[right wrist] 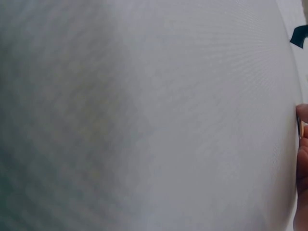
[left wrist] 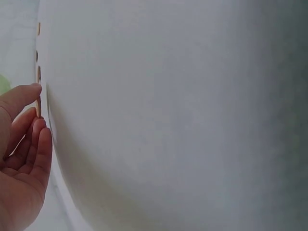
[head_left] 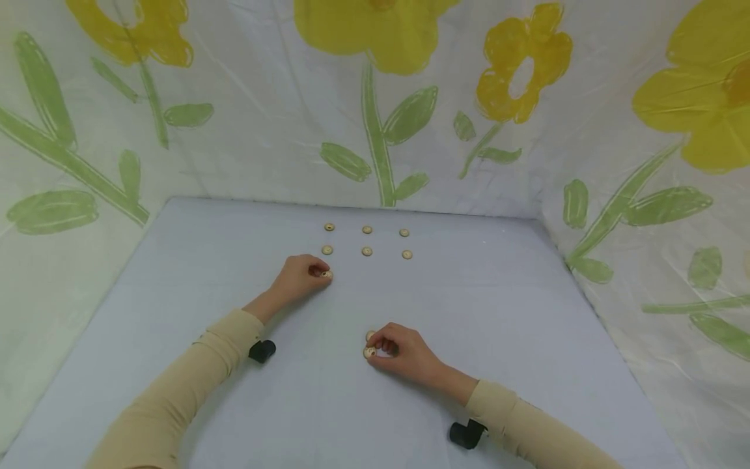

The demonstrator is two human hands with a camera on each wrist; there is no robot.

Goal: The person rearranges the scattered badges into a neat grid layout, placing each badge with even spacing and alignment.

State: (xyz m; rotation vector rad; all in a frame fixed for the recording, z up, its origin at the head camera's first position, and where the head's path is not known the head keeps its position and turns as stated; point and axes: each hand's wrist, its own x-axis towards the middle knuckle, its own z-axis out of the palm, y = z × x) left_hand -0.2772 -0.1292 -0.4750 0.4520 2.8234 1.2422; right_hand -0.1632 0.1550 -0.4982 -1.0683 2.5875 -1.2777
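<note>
In the head view my left hand (head_left: 300, 277) pinches a small round wooden button (head_left: 327, 275) between thumb and fingers, low over the table. The left wrist view shows that button (left wrist: 39, 108) edge-on between the thumb and fingers of the left hand (left wrist: 24, 154). Nearer to me, my right hand (head_left: 407, 352) pinches another button (head_left: 369, 352) at the table surface. One more button (head_left: 371, 335) lies just beyond it, partly hidden by the fingers. At the edge of the right wrist view, the right hand (right wrist: 302, 163) is mostly cut off.
Beyond the left hand, several matching buttons lie in two rows, among them a near-left one (head_left: 327, 250) and a far-right one (head_left: 404, 232). They rest on a pale cloth-covered table (head_left: 498, 293). A flower-printed curtain (head_left: 263, 130) stands along the back and sides.
</note>
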